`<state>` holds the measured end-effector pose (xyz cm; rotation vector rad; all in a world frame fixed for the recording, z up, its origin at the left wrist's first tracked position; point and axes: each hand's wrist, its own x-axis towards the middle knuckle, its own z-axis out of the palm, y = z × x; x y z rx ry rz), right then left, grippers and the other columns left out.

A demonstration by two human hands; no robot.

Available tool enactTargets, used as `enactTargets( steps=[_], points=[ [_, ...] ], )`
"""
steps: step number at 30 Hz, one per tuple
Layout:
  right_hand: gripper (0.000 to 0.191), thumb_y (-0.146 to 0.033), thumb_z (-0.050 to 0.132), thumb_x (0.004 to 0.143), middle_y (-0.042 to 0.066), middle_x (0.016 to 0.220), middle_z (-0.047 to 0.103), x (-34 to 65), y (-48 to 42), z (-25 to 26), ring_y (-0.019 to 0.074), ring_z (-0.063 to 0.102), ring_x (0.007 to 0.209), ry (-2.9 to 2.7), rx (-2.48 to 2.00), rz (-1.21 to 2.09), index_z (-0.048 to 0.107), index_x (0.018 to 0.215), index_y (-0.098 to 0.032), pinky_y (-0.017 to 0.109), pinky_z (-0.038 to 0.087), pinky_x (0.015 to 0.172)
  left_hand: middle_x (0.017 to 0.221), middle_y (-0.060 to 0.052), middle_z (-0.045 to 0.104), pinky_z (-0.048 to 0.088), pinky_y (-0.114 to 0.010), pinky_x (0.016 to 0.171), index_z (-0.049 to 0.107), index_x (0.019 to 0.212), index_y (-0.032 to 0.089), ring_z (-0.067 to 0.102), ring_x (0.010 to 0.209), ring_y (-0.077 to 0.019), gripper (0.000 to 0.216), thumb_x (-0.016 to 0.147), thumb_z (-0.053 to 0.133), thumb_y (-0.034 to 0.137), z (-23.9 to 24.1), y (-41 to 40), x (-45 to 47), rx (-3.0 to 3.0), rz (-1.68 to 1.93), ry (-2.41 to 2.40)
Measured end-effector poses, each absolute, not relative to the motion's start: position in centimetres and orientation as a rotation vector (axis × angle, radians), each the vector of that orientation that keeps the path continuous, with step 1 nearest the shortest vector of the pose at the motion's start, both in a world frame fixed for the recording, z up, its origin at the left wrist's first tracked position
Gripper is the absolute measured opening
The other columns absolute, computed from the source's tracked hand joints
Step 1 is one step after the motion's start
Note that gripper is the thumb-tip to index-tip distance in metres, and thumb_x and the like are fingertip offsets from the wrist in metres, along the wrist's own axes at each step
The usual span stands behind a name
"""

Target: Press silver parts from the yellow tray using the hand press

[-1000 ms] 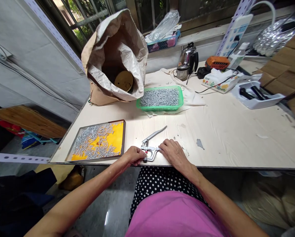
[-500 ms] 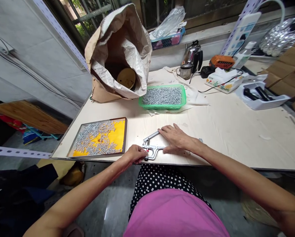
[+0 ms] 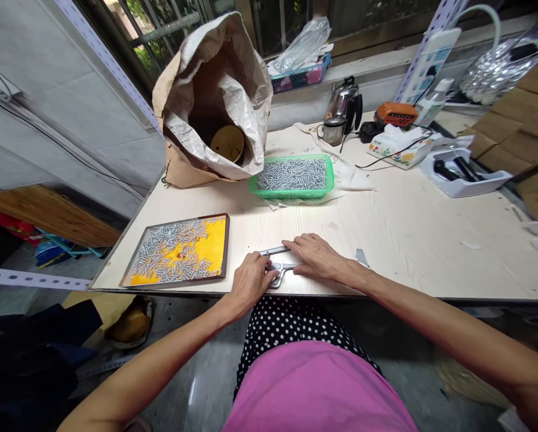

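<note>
A pair of silver hand-press snap pliers (image 3: 283, 267) lies at the table's front edge, its jaw end to the left. My left hand (image 3: 249, 277) is closed around that jaw end, hiding most of it and whatever may sit between the jaws. Across the two handles, my right hand (image 3: 316, 255) is wrapped, fingertips on the upper handle and thumb by the lower one. To the left is a shallow tray (image 3: 226, 247) with a yellow bottom and many small metal screw-like pieces (image 3: 161, 249). Beyond my hands, a green plastic basket (image 3: 291, 195) is full of similar pieces.
A big paper sack (image 3: 179, 162) with a round tub (image 3: 227, 144) inside stands behind the tray. At the back right are a metal kettle (image 3: 344, 102), a metal cup (image 3: 332, 131), an orange device (image 3: 395, 114), a tissue pack (image 3: 397, 147) and a white tray (image 3: 462, 186).
My left hand has moved up and over the jaw end, covering the red part seen before. The pliers' upper handle has come down closer to the lower one, with my right hand still on both.
</note>
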<state>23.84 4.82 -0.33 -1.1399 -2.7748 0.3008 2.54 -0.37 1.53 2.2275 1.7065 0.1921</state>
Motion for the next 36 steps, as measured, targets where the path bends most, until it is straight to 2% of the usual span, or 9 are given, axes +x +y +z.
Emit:
enactTargets(
  steps=[4,6,8,10,12,16,19,29,36],
  points=[
    [0.076,-0.046,0.071,0.080,0.013,0.112,0.063,24.5,4.7,-1.8,0.0276,0.055,0.102,-2.728,-1.095,0.310,0.040,0.141,-0.014,0.041,0.039,0.086,0.131,-0.012,0.055,0.043,-0.044,0.099,0.049,0.127,0.018,0.050,0.117,-0.0270,0.045,0.087,0.063,0.034,0.9,1.2,4.6,2.505,0.120,1.377],
    [0.086,-0.049,0.075,0.074,0.015,0.118,0.061,25.0,4.6,-2.0,0.0292,0.054,0.105,-2.729,-1.119,0.312,0.038,0.142,-0.012,0.042,0.040,0.087,0.136,-0.014,0.051,0.042,-0.046,0.100,0.043,0.134,0.018,0.049,0.119,-0.0276,0.053,0.088,0.063,0.034,0.5,2.1,5.0,2.542,0.068,1.284],
    [0.088,-0.050,0.080,0.067,0.017,0.118,0.060,25.4,4.5,-1.8,0.0305,0.054,0.104,-2.736,-1.224,0.307,0.045,0.137,-0.010,0.042,0.042,0.085,0.133,-0.015,0.052,0.042,-0.046,0.099,0.041,0.136,0.016,0.049,0.117,-0.0286,0.057,0.087,0.063,0.035,0.2,2.9,5.0,2.566,0.012,1.256],
    [0.074,-0.048,0.081,0.068,0.016,0.113,0.062,25.5,4.3,-1.2,0.0297,0.055,0.099,-2.752,-1.306,0.310,0.054,0.126,-0.010,0.040,0.043,0.082,0.127,-0.016,0.055,0.043,-0.044,0.096,0.041,0.136,0.014,0.050,0.114,-0.0291,0.059,0.086,0.064,0.035,0.3,3.3,5.1,2.588,-0.050,1.266],
    [0.055,-0.043,0.077,0.074,0.014,0.107,0.063,25.4,4.1,-0.4,0.0277,0.055,0.096,-2.780,-1.312,0.309,0.060,0.115,-0.010,0.038,0.042,0.081,0.122,-0.015,0.057,0.044,-0.043,0.093,0.045,0.134,0.013,0.051,0.109,-0.0285,0.056,0.086,0.064,0.035,0.5,3.5,5.3,2.606,-0.105,1.278],
    [0.027,-0.033,0.069,0.085,0.011,0.102,0.064,24.8,3.9,0.8,0.0248,0.056,0.096,-2.832,-1.317,0.285,0.065,0.102,-0.013,0.035,0.040,0.081,0.111,-0.012,0.059,0.045,-0.039,0.087,0.057,0.117,0.013,0.052,0.104,-0.0271,0.036,0.089,0.061,0.035,0.9,3.6,5.8,2.605,-0.137,1.290],
    [0.014,-0.027,0.063,0.090,0.009,0.096,0.066,24.3,3.9,0.7,0.0222,0.058,0.092,-2.863,-1.333,0.295,0.066,0.096,-0.014,0.033,0.038,0.079,0.104,-0.010,0.061,0.045,-0.038,0.084,0.062,0.105,0.014,0.053,0.102,-0.0262,0.024,0.091,0.060,0.033,0.8,3.7,6.0,2.555,-0.118,1.326],
    [0.015,-0.027,0.058,0.093,0.008,0.094,0.066,24.0,4.1,0.1,0.0208,0.058,0.089,-2.838,-1.329,0.293,0.066,0.094,-0.014,0.032,0.037,0.077,0.101,-0.008,0.063,0.045,-0.036,0.083,0.064,0.099,0.016,0.053,0.100,-0.0247,0.017,0.092,0.058,0.030,0.9,4.0,6.0,2.543,-0.123,1.368],
    [0.029,-0.036,0.058,0.093,0.011,0.099,0.064,25.0,7.3,-0.2,0.0231,0.057,0.092,-2.804,-1.186,0.429,0.067,0.109,-0.015,0.033,0.041,0.080,0.108,-0.010,0.063,0.048,-0.037,0.087,0.060,0.114,0.016,0.054,0.102,-0.0267,0.039,0.085,0.066,0.041,1.2,4.8,5.2,2.575,-0.089,1.413]
  ],
)
